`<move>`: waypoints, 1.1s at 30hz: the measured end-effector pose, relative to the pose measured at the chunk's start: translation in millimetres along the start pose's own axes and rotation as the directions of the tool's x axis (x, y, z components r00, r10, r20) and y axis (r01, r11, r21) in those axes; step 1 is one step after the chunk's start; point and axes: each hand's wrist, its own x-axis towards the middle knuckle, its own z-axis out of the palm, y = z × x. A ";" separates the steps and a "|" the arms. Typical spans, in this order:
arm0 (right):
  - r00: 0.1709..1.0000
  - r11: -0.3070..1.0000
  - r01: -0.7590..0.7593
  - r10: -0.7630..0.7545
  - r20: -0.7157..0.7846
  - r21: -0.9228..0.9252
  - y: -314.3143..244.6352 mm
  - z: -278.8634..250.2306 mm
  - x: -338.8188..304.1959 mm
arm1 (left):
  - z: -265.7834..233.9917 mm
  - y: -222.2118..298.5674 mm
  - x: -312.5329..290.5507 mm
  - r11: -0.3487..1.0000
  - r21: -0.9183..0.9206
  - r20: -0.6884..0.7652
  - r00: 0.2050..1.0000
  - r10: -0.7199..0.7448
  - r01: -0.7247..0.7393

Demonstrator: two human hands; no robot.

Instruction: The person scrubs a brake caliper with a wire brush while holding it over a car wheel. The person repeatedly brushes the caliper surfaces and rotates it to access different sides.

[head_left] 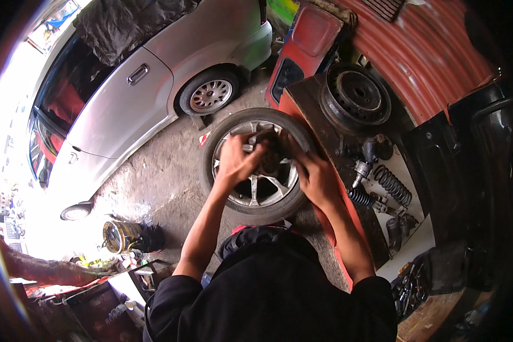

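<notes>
A: Both hands on dark part [269, 153] at hub of alloy wheel [255, 165], centre of scene, flat on concrete floor [154, 176].

B: Grip state?

A: Left hand [236, 159]: fingers curled round part's left side, closed on it. Right hand [316, 178]: wrapped on right side, fingertips hidden behind part. Closed, by the look; exact contact not visible.

B: Part type?

A: Can't tell. Dark, lumpy, greasy-looking. Sits over wheel centre, between spokes.

B: Risks?

A: Likely slip: oily surface, bare skin. Finger pinch between part and spokes if dropped or twisted hard. Wheel unrestrained, so could rotate or slide on floor under torque. Red panel [302, 40] edge just beside right forearm, scrape hazard.

B: Surface?

A: Rough concrete, stained, dusty. Uneven patches left of wheel.

B: Room?

A: Open workshop yard. Silver car [154, 74] far left, dark cloth [125, 23] over roof. Steel rim [356, 94] far right on board. Coil springs [390, 185] and strut bits right, on white sheet [416, 239]. Tool pile [410, 288] near right. Brass-coloured can [119, 236] near left, clutter below. Corrugated red sheet [433, 51] far right. Strong glare at left edge, detail washed out there.

B: Tight space?

A: Yes. Clutter close on both sides.
</notes>
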 end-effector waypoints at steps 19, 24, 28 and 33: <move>0.869 0.111 -0.337 0.419 0.264 0.935 32.8 22.5 3.7 | 13.0 9.8 -16.0 0.637 0.329 0.026 0.681 0.732 -0.697; 0.894 0.081 -0.281 0.384 0.230 0.956 8.2 8.0 10.6 | 15.5 -1.1 -14.2 0.562 0.400 0.001 0.613 0.790 -0.724; 0.917 0.037 -0.232 0.341 0.206 0.972 0.4 7.3 11.6 | 18.4 -8.8 -13.0 0.519 0.481 -0.025 0.581 0.814 -0.707; 0.911 -0.034 -0.210 0.357 0.208 0.977 -4.9 9.2 12.2 | 16.2 -8.5 -14.2 0.512 0.546 -0.046 0.586 0.809 -0.663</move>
